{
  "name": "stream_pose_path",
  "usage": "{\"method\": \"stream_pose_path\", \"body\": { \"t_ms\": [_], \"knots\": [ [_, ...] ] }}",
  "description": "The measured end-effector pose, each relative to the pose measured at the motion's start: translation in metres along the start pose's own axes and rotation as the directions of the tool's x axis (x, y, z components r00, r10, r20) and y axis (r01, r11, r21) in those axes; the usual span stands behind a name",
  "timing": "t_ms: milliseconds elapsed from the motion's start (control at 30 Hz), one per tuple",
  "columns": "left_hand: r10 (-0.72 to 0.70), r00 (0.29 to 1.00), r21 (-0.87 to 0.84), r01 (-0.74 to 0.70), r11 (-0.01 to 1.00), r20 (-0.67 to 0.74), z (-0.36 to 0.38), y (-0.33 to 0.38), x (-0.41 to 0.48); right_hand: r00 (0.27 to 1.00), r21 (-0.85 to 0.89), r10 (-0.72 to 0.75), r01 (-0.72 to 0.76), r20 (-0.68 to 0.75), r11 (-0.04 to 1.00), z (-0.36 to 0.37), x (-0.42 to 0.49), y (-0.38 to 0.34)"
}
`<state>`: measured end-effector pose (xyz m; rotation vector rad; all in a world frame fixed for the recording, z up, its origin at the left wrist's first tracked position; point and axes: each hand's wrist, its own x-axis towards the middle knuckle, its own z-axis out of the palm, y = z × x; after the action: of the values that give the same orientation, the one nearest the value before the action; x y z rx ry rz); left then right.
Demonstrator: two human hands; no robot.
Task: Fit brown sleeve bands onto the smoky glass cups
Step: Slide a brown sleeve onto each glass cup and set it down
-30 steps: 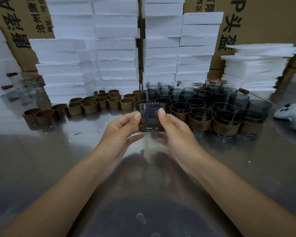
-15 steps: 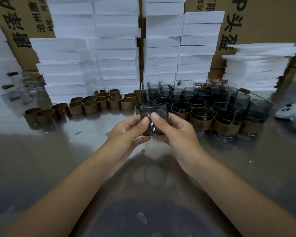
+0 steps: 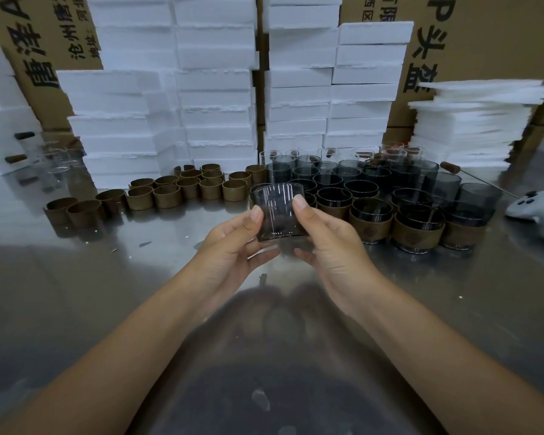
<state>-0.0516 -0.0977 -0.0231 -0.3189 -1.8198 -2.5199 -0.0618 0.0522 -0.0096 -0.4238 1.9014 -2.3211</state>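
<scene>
Where the two thumbs press in from either side, a smoky glass cup is held upright just above the table, straight in front of the person. The left hand pinches its left wall, thumb on the near face and fingers curled underneath. The right hand grips the right wall the same way. The cup's lower half looks brownish, but I cannot tell whether a band sits on it.

Just beyond and to the right stand the banded cups, packed close together, with bare smoky cups crowded behind them. To the left, a row of loose brown sleeve bands stands on edge along the steel table. A white controller lies at the far right. Stacks of white foam blocks rise along the back, against cardboard boxes.
</scene>
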Motion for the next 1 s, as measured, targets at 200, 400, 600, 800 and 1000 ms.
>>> {"method": "stream_pose_path", "body": {
  "t_ms": [200, 400, 600, 800, 1000],
  "knots": [
    [-0.009, 0.997, 0.156, 0.021, 0.987, -0.077, -0.0034, -0.0015, 0.0008, 0.999, -0.043, -0.023, 0.022, -0.030, 0.999, -0.0013, 0.0003, 0.0038],
    [-0.011, 0.999, 0.182, 0.018, 0.983, -0.042, -0.0009, -0.0040, 0.0001, 0.992, -0.053, -0.081, 0.076, -0.101, 0.996, 0.0004, 0.0013, 0.0077],
    [-0.007, 1.000, 0.183, 0.011, 0.983, -0.022, -0.0018, -0.0040, 0.0004, 0.995, -0.081, -0.082, 0.078, -0.050, 0.994, -0.0004, 0.0014, 0.0058],
    [-0.019, 1.000, 0.093, 0.019, 0.995, -0.005, -0.0025, -0.0015, 0.0006, 0.999, -0.036, -0.023, 0.022, -0.044, 0.999, -0.0059, 0.0046, 0.0054],
    [0.018, 1.000, 0.169, -0.022, 0.985, 0.023, -0.0020, 0.0002, 0.0002, 0.999, 0.012, -0.001, 0.001, -0.036, 1.000, -0.0070, 0.0054, 0.0062]
  ]
}}
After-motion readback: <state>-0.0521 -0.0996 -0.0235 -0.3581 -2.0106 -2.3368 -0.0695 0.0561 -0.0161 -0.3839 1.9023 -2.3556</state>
